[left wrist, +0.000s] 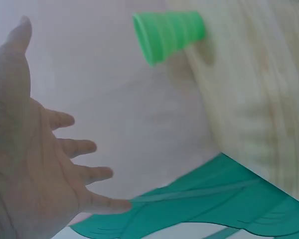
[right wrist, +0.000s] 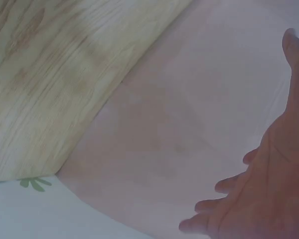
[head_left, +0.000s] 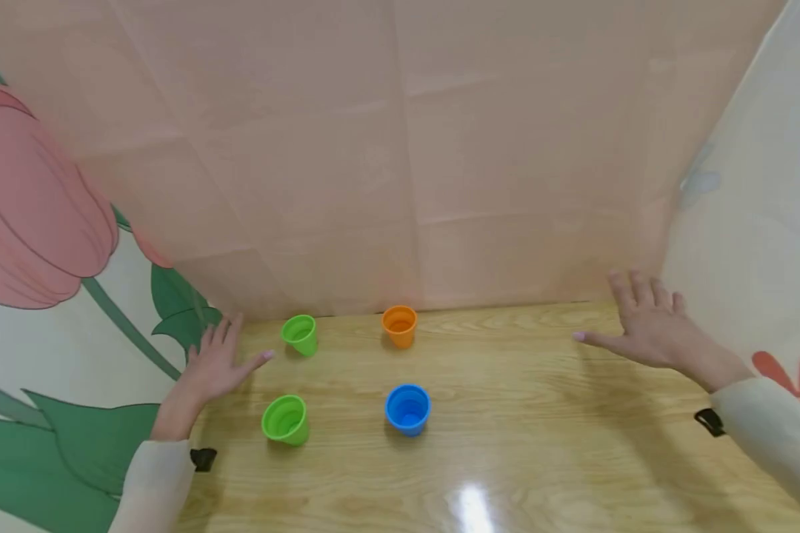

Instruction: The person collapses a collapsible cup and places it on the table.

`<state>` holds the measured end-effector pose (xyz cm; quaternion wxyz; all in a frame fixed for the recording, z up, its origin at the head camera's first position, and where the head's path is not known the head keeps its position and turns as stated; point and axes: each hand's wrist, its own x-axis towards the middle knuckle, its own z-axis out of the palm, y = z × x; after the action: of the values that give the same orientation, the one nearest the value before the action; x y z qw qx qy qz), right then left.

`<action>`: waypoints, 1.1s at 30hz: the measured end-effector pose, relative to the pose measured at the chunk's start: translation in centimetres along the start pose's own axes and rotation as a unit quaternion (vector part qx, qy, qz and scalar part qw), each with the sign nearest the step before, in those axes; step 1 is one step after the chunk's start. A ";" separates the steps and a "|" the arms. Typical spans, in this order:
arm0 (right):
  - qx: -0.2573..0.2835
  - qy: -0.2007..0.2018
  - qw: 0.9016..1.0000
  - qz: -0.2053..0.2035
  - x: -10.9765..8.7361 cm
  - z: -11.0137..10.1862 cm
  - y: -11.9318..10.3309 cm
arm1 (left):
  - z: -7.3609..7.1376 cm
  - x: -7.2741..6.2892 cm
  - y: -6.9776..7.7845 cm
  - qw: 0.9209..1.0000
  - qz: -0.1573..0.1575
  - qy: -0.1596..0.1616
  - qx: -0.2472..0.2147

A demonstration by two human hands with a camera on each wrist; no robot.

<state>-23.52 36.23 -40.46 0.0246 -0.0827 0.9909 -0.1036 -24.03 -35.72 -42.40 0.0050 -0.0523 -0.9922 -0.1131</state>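
Note:
Two green cups [head_left: 299,334] [head_left: 286,420] stand at the left of the wooden table, one behind the other. To their right are an orange cup [head_left: 400,326] at the back and a blue cup [head_left: 408,409] nearer the front. My left hand [head_left: 213,368] is held up left of the green cups, fingers spread and holding nothing. In the left wrist view its palm [left wrist: 40,174] shows, with a green cup [left wrist: 170,35] beyond the fingers. Far to the right, my right hand [head_left: 656,333] is raised with spread fingers and nothing in it; its palm [right wrist: 264,194] shows in the right wrist view.
A plain pinkish cloth [head_left: 400,148] hangs along the back edge of the wooden table [head_left: 507,414]. At the left is a sheet with a printed pink tulip [head_left: 40,207] and green leaves. A pale sheet [head_left: 767,222] with red petals borders the right side.

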 end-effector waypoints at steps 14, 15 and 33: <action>0.165 -0.009 0.984 -0.060 -1.9 1.7 -3.9 | 0.1 -2.6 8.5 0.992 0.118 0.038 -0.038; 0.187 -0.018 0.980 -0.064 -2.1 2.1 -4.4 | 0.3 -2.8 9.0 0.991 0.124 0.029 -0.049; 0.397 -0.060 0.910 -0.106 -2.8 10.0 -9.9 | 4.4 -6.5 12.0 0.932 0.070 -0.036 -0.354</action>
<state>-18.56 25.12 -48.10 0.1039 -0.1765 0.8501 -0.4851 -16.32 -23.80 -44.12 -0.0412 -0.1243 -0.8813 -0.4540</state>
